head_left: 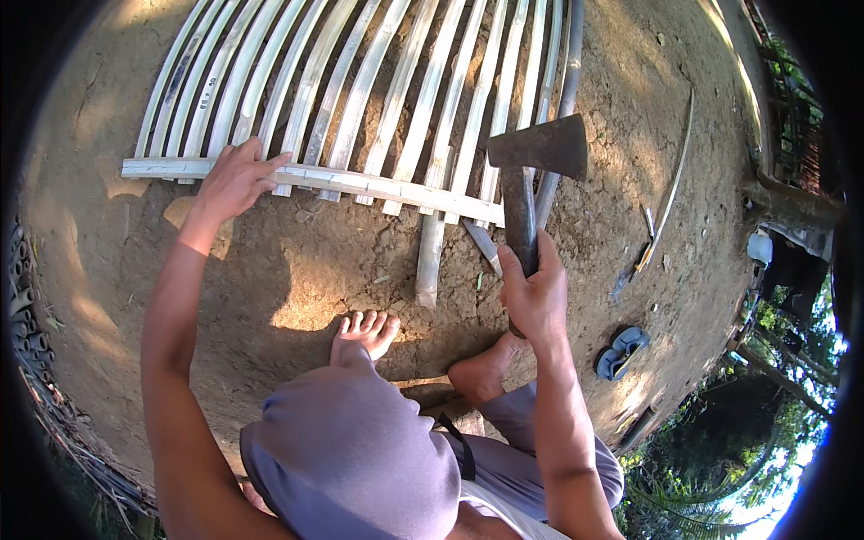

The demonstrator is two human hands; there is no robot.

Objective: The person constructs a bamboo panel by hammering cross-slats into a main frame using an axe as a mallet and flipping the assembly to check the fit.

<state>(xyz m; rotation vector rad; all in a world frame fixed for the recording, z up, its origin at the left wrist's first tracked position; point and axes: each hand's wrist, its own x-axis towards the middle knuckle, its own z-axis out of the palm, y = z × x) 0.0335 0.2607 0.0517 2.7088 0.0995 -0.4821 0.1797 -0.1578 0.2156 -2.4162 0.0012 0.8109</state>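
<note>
My left hand (236, 178) presses flat on a pale bamboo cross strip (378, 187) that lies over a row of several split bamboo slats (360, 81) on bare earth. My right hand (533, 292) grips the wooden handle of a hatchet (538, 151), its dark rusty head raised above the right end of the slats. One slat (430, 256) sticks out longer than the others, toward my bare feet (364, 335). I squat in grey trousers.
A thin bamboo sliver (673, 184) lies on the dirt to the right. A pair of blue-grey sandals (621, 351) rests at the right near a slope edge. Cut bamboo stubs (20, 297) line the far left. Trees show at lower right.
</note>
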